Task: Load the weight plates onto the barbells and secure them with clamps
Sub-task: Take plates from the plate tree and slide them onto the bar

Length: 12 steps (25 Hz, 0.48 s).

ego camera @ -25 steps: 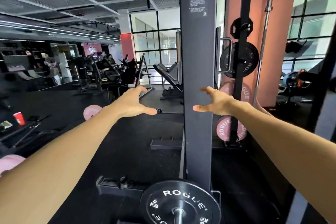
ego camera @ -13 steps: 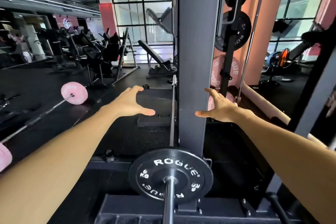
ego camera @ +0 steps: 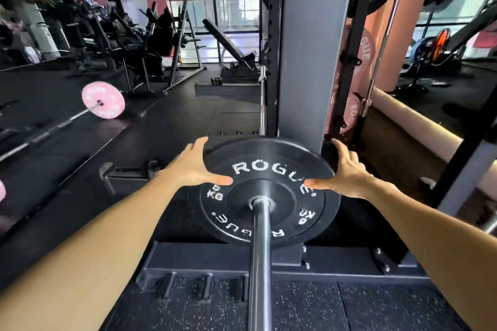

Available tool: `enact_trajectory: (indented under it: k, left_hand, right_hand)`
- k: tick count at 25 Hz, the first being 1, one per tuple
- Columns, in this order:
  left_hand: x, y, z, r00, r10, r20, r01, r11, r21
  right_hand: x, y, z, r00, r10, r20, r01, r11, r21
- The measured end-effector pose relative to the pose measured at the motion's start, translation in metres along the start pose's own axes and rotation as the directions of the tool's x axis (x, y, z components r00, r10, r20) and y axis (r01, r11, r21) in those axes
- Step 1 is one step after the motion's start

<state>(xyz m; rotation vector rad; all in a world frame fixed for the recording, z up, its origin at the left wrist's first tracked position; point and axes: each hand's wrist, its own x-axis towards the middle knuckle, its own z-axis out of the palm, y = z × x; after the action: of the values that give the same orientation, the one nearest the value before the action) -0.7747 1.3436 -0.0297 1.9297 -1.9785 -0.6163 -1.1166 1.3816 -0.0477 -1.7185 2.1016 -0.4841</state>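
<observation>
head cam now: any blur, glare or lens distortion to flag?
Head view: wide-angle bowing toward the edges, forearms stretched; slight motion blur on the left hand, the right hand and the black plate; windows blown out; glare streak along the bar sleeve.

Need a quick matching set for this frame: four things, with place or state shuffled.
Things:
1. black plate
2. pink plate
3. left hand
4. right hand

Places or states:
A. on the barbell lying on the floor, far left
B. spread at the black plate's right rim
C. on the near bar's sleeve, by the rack upright
D. spread at the black plate's left rim

Pairs: 1-C, 2-A, 3-D, 4-B
</observation>
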Motion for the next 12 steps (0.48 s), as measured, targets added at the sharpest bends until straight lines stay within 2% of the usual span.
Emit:
enact_trajectory:
  k: [4,8,12]
  left_hand:
    - [0.028,-0.033,0.050,0.994,0.023,-0.108,-0.027,0.999,-0.031]
    - [0.055,-0.040,0.076,0.949,0.125,-0.290,-0.139,0.990,-0.028]
    - [0.060,-0.045,0.082,0.906,0.171,-0.387,-0.172,0.985,0.032]
  right_hand:
    - [0.025,0.028,0.054,0.998,0.002,-0.070,0.005,0.996,0.087]
    - [0.054,0.030,0.084,0.971,-0.009,-0.241,0.020,0.999,0.045]
    - [0.067,0.033,0.097,0.919,-0.044,-0.392,0.152,0.956,0.250]
